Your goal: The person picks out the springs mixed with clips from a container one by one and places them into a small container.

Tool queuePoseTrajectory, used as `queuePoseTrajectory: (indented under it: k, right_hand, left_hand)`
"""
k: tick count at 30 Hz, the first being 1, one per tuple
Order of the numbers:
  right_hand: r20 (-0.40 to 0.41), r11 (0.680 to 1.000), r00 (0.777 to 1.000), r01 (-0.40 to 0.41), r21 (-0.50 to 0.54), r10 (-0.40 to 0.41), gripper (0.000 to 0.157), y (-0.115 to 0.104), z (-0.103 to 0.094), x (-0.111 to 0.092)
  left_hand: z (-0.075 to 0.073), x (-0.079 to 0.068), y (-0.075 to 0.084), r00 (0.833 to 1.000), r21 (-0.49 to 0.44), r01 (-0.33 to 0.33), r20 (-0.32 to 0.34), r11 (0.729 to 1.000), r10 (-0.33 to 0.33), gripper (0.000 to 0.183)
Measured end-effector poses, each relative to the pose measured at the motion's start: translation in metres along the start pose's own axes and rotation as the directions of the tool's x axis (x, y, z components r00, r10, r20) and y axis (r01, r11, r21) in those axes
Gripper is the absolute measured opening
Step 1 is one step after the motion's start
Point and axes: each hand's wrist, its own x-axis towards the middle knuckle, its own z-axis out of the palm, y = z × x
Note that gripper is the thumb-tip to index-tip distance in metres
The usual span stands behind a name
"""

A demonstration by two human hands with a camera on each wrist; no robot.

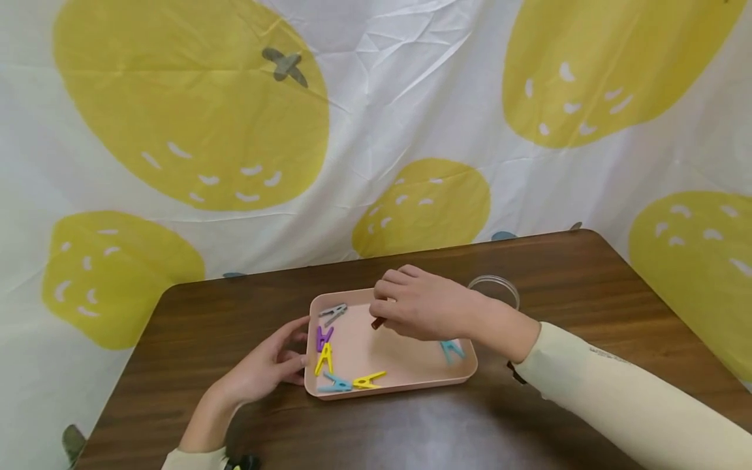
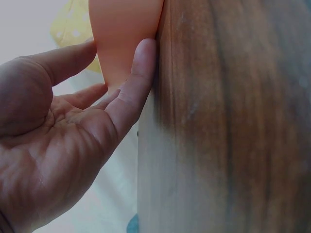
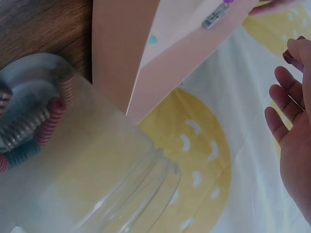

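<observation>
My right hand [image 1: 425,305] is above a pink tray [image 1: 390,386], pinching a small dark brown piece [image 1: 378,322] between thumb and finger. Most of that piece is covered by the fingers, so its kind cannot be told. My left hand [image 1: 264,362] touches the tray's left side with thumb and loosely bent fingers. Along the left of the tray lie a grey clothespin [image 1: 333,314], a purple clothespin [image 1: 324,338] and a yellow clothespin [image 1: 324,359]. A blue clothespin [image 1: 336,383] and another yellow clothespin [image 1: 369,380] lie by the front wall. A light blue clothespin [image 1: 452,351] is at the right.
A clear jar [image 3: 131,179] stands right of the tray, mostly behind my right arm in the head view. Several coloured ribbed coils [image 3: 56,121] lie inside it. The brown wooden table [image 1: 223,313] ends at a hanging cloth [image 1: 341,117] with yellow fruit prints.
</observation>
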Motion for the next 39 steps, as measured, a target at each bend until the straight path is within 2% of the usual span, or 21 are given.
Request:
queuePoseTrajectory:
  k: [12, 21, 25, 30, 39]
  right_hand:
    - [-0.003, 0.997, 0.997, -0.071, 0.04, 0.071, 0.009, 0.009, -0.016, -0.017]
    - [-0.03, 0.991, 0.992, -0.122, 0.06, 0.124, 0.01, 0.017, -0.025, -0.033]
    - [-0.021, 0.985, 0.986, -0.163, 0.052, 0.164, 0.013, 0.022, -0.029, -0.044]
    - [-0.025, 0.977, 0.978, -0.208, 0.042, 0.209, 0.009, 0.028, -0.034, -0.06]
    - [-0.066, 0.952, 0.95, -0.305, 0.03, 0.306, 0.013, 0.041, -0.041, -0.092]
  left_hand:
    - [-0.001, 0.003, -0.002, 1.0, 0.033, 0.01, -0.016, 0.999, -0.009, 0.068]
    - [-0.003, 0.004, -0.001, 0.999, 0.021, 0.024, -0.021, 0.999, -0.024, 0.067]
    - [-0.003, 0.003, 0.001, 0.999, 0.023, 0.027, -0.023, 0.999, -0.026, 0.067]
    - [-0.002, 0.002, 0.003, 0.999, 0.009, 0.032, -0.014, 0.999, -0.032, 0.067]
    - [0.0, 0.0, 0.001, 0.998, 0.005, 0.058, -0.022, 0.998, -0.058, 0.067]
